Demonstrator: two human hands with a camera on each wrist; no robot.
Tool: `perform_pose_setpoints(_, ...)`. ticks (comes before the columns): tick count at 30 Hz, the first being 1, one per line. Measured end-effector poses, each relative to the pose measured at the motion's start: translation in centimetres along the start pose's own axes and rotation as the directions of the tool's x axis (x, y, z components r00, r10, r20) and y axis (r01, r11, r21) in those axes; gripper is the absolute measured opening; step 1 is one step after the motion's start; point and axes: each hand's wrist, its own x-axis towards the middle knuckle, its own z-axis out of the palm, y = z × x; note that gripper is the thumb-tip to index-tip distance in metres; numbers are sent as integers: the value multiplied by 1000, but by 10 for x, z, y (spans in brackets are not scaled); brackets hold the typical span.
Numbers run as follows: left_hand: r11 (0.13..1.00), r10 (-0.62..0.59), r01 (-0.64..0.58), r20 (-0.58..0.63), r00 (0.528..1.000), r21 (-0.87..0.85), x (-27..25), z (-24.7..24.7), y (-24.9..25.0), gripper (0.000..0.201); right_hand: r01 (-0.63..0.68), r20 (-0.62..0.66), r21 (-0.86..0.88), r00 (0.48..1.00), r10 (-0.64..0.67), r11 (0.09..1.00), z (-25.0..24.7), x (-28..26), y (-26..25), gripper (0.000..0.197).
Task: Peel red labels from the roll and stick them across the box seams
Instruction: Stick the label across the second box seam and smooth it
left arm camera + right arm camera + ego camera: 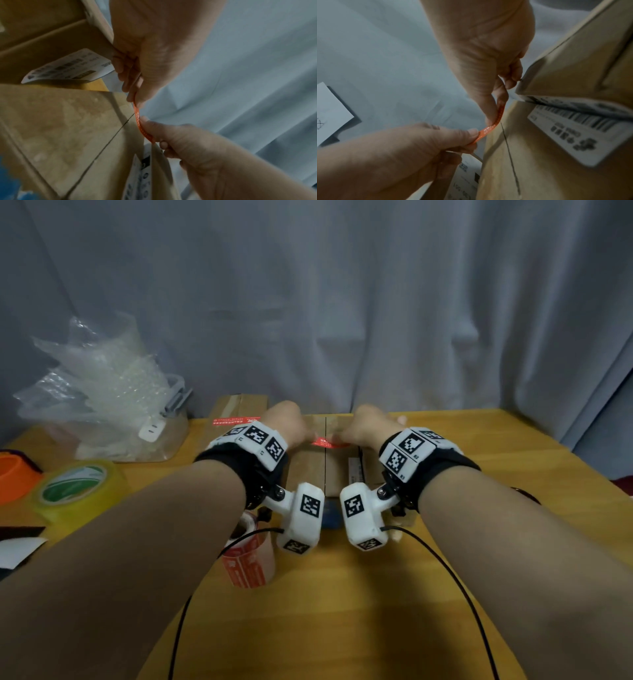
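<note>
A brown cardboard box (308, 470) lies on the wooden table (342, 628), its centre seam (324, 463) running toward me. Both hands hold one red label (328, 443) stretched across the seam near the box's far edge. My left hand (291, 428) pinches the label's left end, and my right hand (368, 428) pinches its right end. In the left wrist view the label (138, 119) spans between my left hand (135, 100) and right hand (149, 129), just above the box top. The label roll (250, 559) stands under my left forearm.
A second box (239, 409) with a red label (233, 421) across it sits behind on the left. A clear container of bubble wrap (102, 398), a yellow tape roll (78, 491) and an orange object (13, 477) occupy the left. Grey curtain hangs behind.
</note>
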Motion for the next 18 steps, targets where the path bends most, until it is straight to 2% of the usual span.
perform_pose_setpoints(2, 998, 8, -8, 12, 1000, 61, 2, 3, 3, 27, 4, -7, -50, 1000, -4, 999, 2, 4, -2, 45)
perform_pose_setpoints(6, 995, 4, -7, 30, 1000, 99, 5, 10, 2, 28, 12, -31, -122, 999, -16, 992, 7, 12, -3, 56)
perform_pose_setpoints(10, 999, -11, 7, 78, 997, 52, 10, 7, -2, 21, 23, -25, -155, 999, -27, 988, 11, 17, -5, 60)
perform_pose_setpoints(14, 996, -35, 42, 97, 995, -73, 12, 9, -7, 35, 33, -5, -196, 999, -35, 980, 11, 20, -4, 60)
perform_pose_setpoints(16, 993, -22, 35, 115, 993, -115, 10, 9, -7, 29, 40, 3, -213, 999, -41, 976, 11, 20, -3, 63)
perform_pose_setpoints(18, 992, 40, -24, 124, 992, -127, 9, 11, -8, 18, 48, 14, -221, 999, -46, 974, 10, 20, -1, 69)
